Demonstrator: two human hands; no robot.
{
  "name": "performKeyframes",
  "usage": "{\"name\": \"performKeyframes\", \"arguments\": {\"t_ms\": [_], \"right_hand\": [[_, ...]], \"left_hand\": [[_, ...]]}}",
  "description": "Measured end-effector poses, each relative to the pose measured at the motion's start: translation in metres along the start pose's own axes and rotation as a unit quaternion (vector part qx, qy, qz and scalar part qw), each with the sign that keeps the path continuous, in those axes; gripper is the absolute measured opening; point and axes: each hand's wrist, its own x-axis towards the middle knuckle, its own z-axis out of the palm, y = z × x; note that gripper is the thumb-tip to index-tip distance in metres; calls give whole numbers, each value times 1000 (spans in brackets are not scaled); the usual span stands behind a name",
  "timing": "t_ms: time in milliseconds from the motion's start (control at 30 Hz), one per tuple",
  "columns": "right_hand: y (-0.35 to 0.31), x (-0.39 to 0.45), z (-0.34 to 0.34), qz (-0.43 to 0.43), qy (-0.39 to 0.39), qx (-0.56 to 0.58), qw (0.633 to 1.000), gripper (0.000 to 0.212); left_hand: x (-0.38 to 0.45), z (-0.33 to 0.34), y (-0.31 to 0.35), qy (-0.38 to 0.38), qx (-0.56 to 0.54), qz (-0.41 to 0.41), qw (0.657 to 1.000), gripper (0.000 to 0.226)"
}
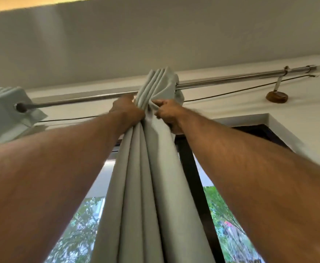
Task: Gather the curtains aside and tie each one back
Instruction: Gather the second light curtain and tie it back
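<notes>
A pale grey curtain (151, 168) hangs bunched into tight folds from a metal rod (231, 79) near the ceiling. Both my arms reach up to its top. My left hand (126, 109) grips the gathered folds from the left, just under the rod. My right hand (167, 112) pinches the fabric from the right at the same height. A second grey curtain (3, 114) is bunched at the rod's far left end.
A dark window frame (191, 168) stands behind the curtain, with trees seen through the glass. A thin cable (231, 93) runs along the wall under the rod to a round brown wall fitting (276, 96). The ceiling is close above.
</notes>
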Motion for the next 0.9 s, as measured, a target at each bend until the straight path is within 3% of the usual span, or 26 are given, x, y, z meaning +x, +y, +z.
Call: {"name": "performKeyframes", "arguments": {"t_ms": [100, 233, 367, 433, 500, 567, 667, 700, 767, 833, 900], "right_hand": [[7, 3, -20, 28, 48, -29, 998, 50], [8, 0, -55, 61, 118, -188, 973, 69], [9, -16, -89, 55, 220, -412, 882, 75], [11, -22, -91, 16, 230, -451, 862, 68], [14, -24, -83, 13, 225, -481, 847, 77], [15, -22, -70, 30, 190, -475, 859, 81], [11, -14, -57, 17, 129, -396, 909, 39], [8, -12, -58, 8, 140, -363, 921, 27], [0, -4, -64, 8, 218, -299, 929, 25], [-8, -3, -51, 25, 248, -205, 946, 18], [-15, -2, -18, 51, 115, -33, 992, 12]], "left_hand": [[-5, 7, -4, -40, -61, 5, 997, 55], [-10, 25, 4, -77, -144, 36, 986, 86], [-10, 38, 5, -74, -125, 38, 989, 58], [-11, 43, 3, -55, -117, 25, 991, 45], [-12, 47, 2, -43, -101, 25, 994, 42], [-12, 51, 3, -42, -84, 31, 995, 49], [-12, 50, 6, -30, -57, 33, 997, 64], [-12, 49, 8, -19, -54, 28, 998, 70], [-13, 45, 10, -9, -58, 16, 998, 76], [-10, 44, 15, -40, -124, 2, 991, 66], [-11, 38, 22, -85, -263, -18, 961, 44]]}}
